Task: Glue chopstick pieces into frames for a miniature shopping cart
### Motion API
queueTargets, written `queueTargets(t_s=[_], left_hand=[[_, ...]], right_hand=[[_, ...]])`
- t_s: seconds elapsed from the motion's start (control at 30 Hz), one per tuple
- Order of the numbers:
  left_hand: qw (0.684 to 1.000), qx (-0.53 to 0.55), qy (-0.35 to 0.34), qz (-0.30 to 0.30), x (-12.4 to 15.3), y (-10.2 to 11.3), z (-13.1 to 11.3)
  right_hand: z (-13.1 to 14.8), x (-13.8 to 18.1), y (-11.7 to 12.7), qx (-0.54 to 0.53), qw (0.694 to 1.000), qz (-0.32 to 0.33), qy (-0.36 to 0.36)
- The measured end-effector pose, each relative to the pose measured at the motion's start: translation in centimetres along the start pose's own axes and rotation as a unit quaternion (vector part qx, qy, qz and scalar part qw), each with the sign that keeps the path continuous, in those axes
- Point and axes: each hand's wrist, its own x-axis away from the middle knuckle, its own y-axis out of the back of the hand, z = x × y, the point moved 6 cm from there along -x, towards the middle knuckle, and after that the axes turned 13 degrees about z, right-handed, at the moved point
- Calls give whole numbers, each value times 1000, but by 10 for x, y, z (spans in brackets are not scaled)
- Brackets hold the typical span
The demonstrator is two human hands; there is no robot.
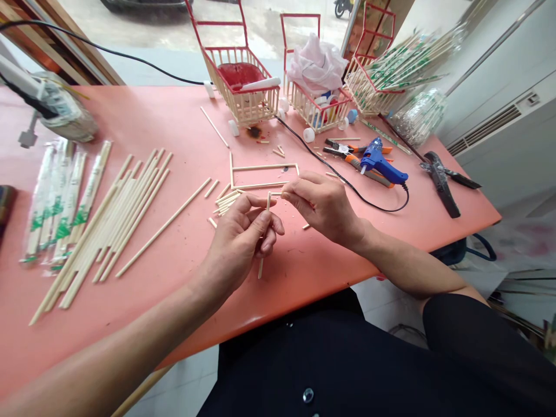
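Note:
My left hand is closed around a thin wooden chopstick, held roughly upright between thumb and fingers. Against its top end, my right hand pinches a short stick piece that lies crosswise to it. Whether the two are joined, I cannot tell. Just beyond my hands, a rectangular stick frame lies flat, with one side strip running past its corner. A small heap of cut stick pieces sits partly behind my left hand.
Loose chopsticks and wrapped chopsticks lie left on the pink table. A blue glue gun rests on pliers at right, its cord crossing the table. Black clamps lie farther right. Small stick carts stand behind.

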Motion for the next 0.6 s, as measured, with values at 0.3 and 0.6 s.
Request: queueTargets(t_s=[0.3,0.6], left_hand=[[1000,4,-5,1,-1,0,2],[1000,7,-8,3,0,0,1]], right_hand=[[1,0,1,1,1000,-1,-2],[1,0,1,2,1000,-8,6]])
